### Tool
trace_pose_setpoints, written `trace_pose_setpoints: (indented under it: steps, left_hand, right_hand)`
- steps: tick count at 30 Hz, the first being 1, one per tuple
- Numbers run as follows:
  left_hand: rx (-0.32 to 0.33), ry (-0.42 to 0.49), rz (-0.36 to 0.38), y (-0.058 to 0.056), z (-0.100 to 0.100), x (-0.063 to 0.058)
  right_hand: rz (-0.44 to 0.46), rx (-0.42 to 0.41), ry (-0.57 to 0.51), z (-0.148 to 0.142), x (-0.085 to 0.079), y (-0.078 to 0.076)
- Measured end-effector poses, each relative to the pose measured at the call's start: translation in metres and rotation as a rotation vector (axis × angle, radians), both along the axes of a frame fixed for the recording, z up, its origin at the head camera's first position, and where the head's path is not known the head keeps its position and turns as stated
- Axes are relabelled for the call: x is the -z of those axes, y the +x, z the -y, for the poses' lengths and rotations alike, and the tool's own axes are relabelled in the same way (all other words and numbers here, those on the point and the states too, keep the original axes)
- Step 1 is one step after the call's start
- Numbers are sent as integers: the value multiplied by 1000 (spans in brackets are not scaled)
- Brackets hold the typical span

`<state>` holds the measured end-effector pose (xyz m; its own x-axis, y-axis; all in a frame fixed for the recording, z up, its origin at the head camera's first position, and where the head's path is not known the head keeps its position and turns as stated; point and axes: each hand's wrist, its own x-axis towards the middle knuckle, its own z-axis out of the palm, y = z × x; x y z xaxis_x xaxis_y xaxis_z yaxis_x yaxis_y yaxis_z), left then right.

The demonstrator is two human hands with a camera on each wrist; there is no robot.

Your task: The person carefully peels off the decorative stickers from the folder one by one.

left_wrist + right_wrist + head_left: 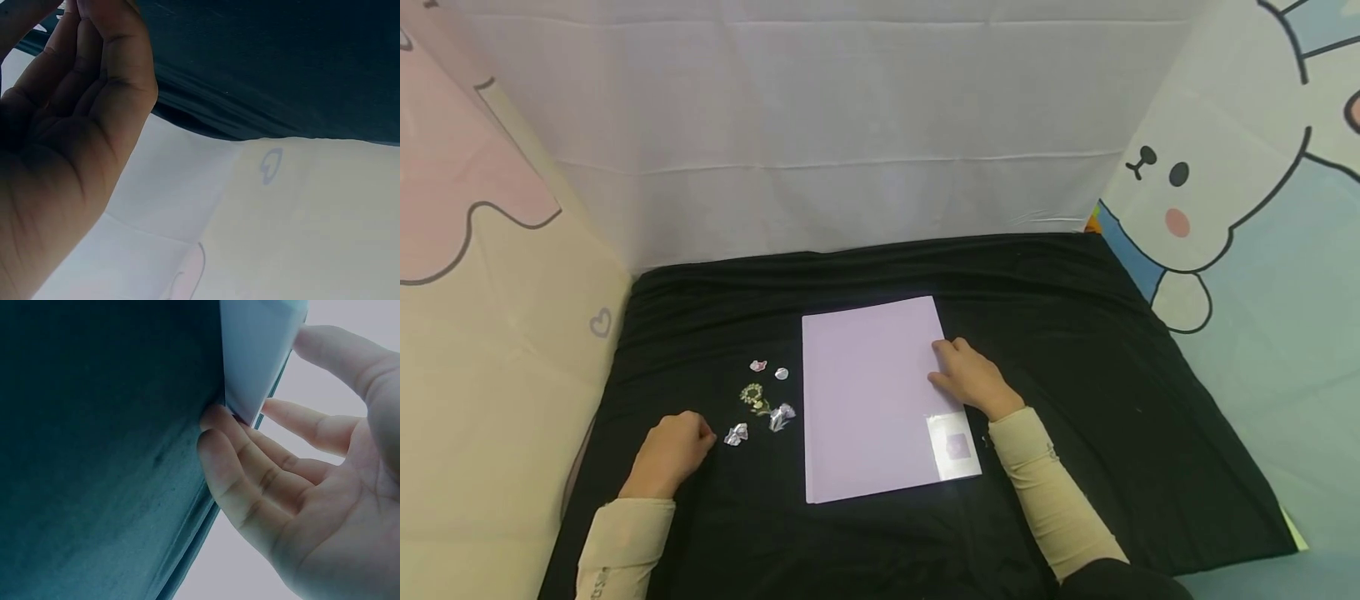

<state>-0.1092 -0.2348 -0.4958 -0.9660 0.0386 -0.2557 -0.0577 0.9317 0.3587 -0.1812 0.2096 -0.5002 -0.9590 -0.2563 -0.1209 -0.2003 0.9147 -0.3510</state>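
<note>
A lilac folder [865, 392] lies flat on the black cloth, with a clear label pocket [953, 446] at its lower right corner. My right hand [973, 379] rests at its right edge, thumb and index finger on the cover. In the right wrist view, the other fingers [237, 469] lie relaxed beside the folder's edge [256, 356]. My left hand [672, 450] lies loosely curled on the left, its fingertips close to a shiny silver bow-shaped piece [736, 434]. The left wrist view shows the bent fingers [125, 56] of that hand, their tips cut off at the top.
Between my left hand and the folder lie a greenish wreath-shaped piece [752, 395], another silver piece [782, 417], a small pink piece [758, 365] and a small round one [782, 373]. White fabric [865, 125] hangs behind the black cloth [1075, 333]; printed panels stand at both sides.
</note>
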Motion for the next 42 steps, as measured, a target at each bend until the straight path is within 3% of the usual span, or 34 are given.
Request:
trace_pose_setpoints:
  steps: [13, 17, 23, 31, 36, 42]
  left_hand:
    - [57, -9, -110, -8, -17, -2]
    - [108, -8, -161, -15, -35, -2]
    - [207, -16, -304, -29, -72, -1]
    - [317, 6, -391, -42, -128, -4]
    - [339, 7, -430, -45, -141, -3]
    - [384, -63, -429, -44, -144, 8]
  right_hand:
    - [12, 8, -7, 0, 0, 0]
    - [4, 4, -5, 0, 1, 0]
    - [0, -2, -6, 0, 2, 0]
    - [6, 8, -8, -1, 1, 1]
    - [7, -1, -9, 1, 0, 1]
    - [-9, -4, 1, 0, 0, 0]
